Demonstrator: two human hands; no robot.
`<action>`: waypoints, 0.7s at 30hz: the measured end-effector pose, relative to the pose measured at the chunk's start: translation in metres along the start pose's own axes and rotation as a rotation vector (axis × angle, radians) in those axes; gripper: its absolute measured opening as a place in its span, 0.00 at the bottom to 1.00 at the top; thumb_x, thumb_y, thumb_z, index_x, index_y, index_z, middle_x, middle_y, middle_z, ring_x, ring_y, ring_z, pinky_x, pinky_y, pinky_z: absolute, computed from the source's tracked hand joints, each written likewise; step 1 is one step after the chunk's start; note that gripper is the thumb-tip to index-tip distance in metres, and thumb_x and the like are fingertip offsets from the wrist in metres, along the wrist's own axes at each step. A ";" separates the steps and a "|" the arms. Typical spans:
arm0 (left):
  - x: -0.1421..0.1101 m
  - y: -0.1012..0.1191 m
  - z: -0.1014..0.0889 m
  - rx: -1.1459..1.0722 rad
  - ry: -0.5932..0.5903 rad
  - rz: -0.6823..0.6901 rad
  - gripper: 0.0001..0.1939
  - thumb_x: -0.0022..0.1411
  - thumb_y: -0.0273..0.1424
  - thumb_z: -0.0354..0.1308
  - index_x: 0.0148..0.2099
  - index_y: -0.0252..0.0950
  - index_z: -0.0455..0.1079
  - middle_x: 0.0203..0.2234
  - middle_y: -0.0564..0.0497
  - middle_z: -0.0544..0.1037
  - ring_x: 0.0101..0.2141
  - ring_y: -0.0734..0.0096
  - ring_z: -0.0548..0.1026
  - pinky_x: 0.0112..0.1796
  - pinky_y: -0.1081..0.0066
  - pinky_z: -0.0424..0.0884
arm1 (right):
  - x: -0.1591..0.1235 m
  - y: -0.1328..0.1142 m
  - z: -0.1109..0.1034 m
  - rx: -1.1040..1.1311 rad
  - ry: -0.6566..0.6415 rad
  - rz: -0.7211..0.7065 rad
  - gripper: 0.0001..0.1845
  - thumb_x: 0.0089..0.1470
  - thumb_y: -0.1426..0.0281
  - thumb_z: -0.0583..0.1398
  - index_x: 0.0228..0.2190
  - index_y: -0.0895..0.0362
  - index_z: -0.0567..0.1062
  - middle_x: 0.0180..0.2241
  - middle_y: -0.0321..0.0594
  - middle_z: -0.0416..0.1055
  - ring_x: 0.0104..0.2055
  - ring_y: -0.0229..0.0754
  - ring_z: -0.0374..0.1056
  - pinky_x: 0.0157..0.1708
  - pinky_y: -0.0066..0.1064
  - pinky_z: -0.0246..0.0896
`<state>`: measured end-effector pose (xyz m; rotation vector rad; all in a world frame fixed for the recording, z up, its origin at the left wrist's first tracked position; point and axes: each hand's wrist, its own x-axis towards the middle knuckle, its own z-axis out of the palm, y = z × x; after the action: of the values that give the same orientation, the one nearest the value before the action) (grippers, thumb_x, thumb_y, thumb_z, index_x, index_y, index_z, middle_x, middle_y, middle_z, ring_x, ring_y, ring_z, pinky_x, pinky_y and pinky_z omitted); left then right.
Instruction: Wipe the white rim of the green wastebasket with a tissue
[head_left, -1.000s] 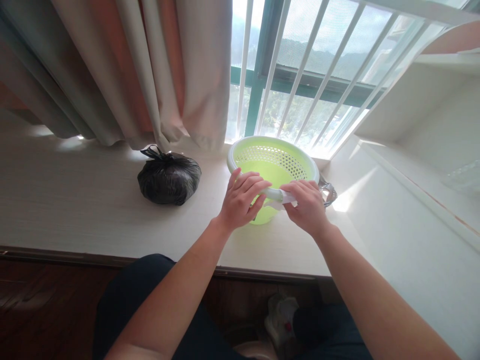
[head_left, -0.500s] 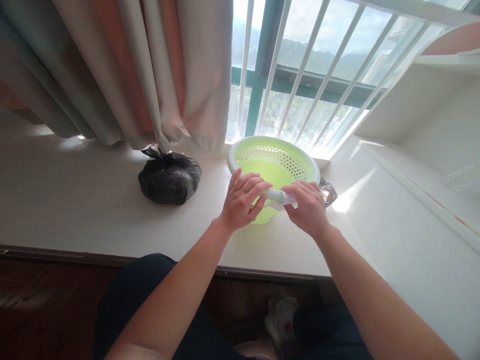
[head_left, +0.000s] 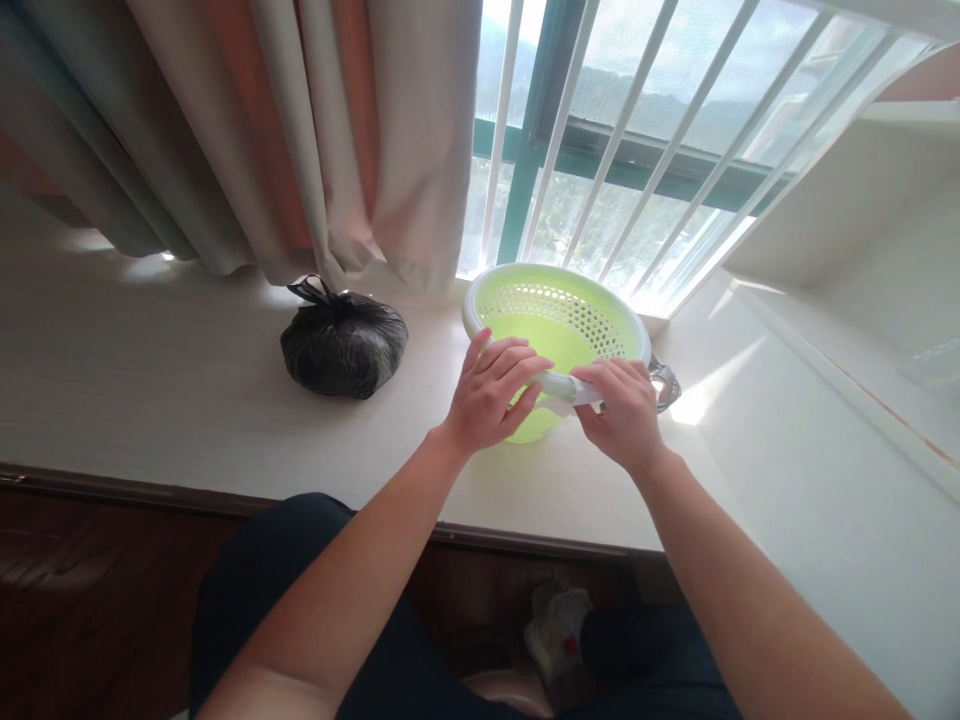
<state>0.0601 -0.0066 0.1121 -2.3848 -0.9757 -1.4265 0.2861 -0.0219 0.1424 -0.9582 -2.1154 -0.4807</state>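
A light green plastic wastebasket (head_left: 534,430), with a paler rim and a band of holes below it, stands upright on the white ledge. My left hand (head_left: 491,393) is hooked over the near rim, fingers on top and thumb outside. Just to its right, my right hand (head_left: 621,412) pinches a thin white wipe (head_left: 585,391) folded around the same rim. Part of the wipe hangs below the rim between the hands. The right fingertips are partly hidden behind the hand. No contents show in the visible inside of the basket.
A knotted black plastic bag (head_left: 343,345) lies on the ledge (head_left: 150,390) to the left. Crumpled shiny grey plastic (head_left: 664,384) pokes out right of the basket. Behind are a curtain (head_left: 420,150) and a barred window (head_left: 637,130). The ledge's dark front edge (head_left: 525,540) runs before my legs.
The view has shifted slightly, so the bag and basket sit a little higher and further right in the picture. Both hands keep their places on the rim.
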 end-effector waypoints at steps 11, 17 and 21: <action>0.001 -0.001 -0.001 -0.006 -0.003 0.017 0.16 0.77 0.33 0.50 0.58 0.41 0.75 0.50 0.49 0.83 0.60 0.63 0.75 0.74 0.54 0.47 | 0.001 0.004 0.000 0.002 0.031 -0.058 0.07 0.60 0.74 0.62 0.39 0.52 0.74 0.33 0.37 0.78 0.35 0.46 0.73 0.38 0.39 0.58; 0.001 0.000 -0.001 -0.008 0.001 0.018 0.15 0.77 0.33 0.50 0.58 0.42 0.74 0.50 0.50 0.83 0.60 0.63 0.75 0.74 0.54 0.47 | 0.000 0.004 0.001 0.009 0.021 -0.030 0.07 0.59 0.74 0.62 0.39 0.51 0.74 0.33 0.37 0.78 0.35 0.47 0.73 0.39 0.40 0.59; 0.001 0.000 -0.001 -0.007 0.002 0.010 0.15 0.77 0.33 0.50 0.58 0.42 0.75 0.50 0.49 0.82 0.60 0.62 0.75 0.75 0.53 0.48 | 0.000 0.004 0.001 0.011 0.017 -0.019 0.08 0.58 0.74 0.63 0.39 0.51 0.74 0.33 0.37 0.78 0.36 0.48 0.73 0.39 0.40 0.59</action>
<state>0.0595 -0.0063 0.1129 -2.3896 -0.9585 -1.4301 0.2883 -0.0183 0.1419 -0.9260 -2.1116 -0.4850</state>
